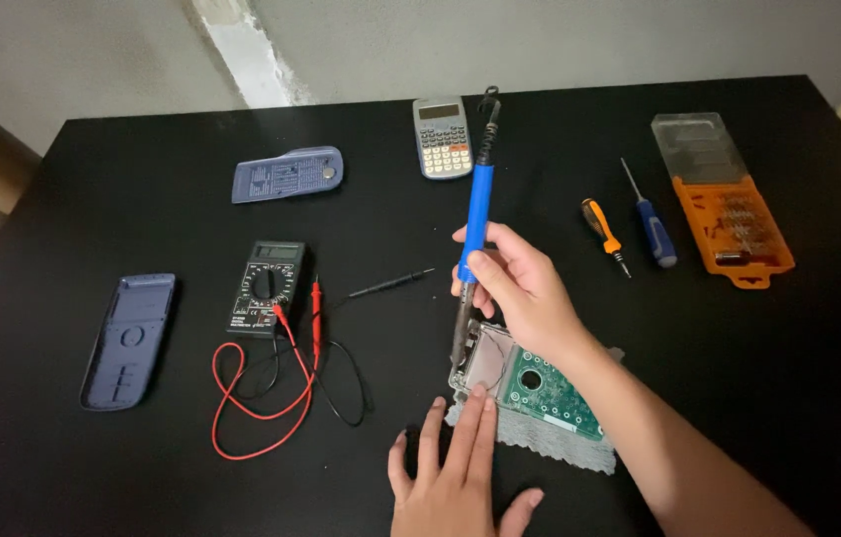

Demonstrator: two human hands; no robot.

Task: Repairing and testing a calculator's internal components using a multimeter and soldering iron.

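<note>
the right hand (515, 288) comes in from the lower right, forearm angled across the table, and holds a blue-handled soldering iron (477, 214) pen-style: fingers and thumb pinched round the lower end of the handle, the tool near upright and leaning slightly, its dark tip down at the upper left corner of the green circuit board (540, 390). the left hand (450, 477) lies flat from the bottom edge, fingers spread and extended (nothing gripped), the fingertips pressing on the near left edge of the board where its clear display part sits. the board rests on a small grey cloth (550, 443) on the black table (142, 199).

to the left, well apart from the hands, a black multimeter (269, 288) lies with its red and black leads (261, 398) looped in front of it; one black probe (390, 284) points toward the iron. a blue case half (129, 338) lies far left, another blue cover (288, 174) further back. a grey calculator (442, 137) sits behind the iron's cord end. to the right lie an orange-handled screwdriver (603, 235), a blue-handled screwdriver (651, 224) and an orange bit case (729, 214) with its clear lid open. nothing lies between the hands and the board.
</note>
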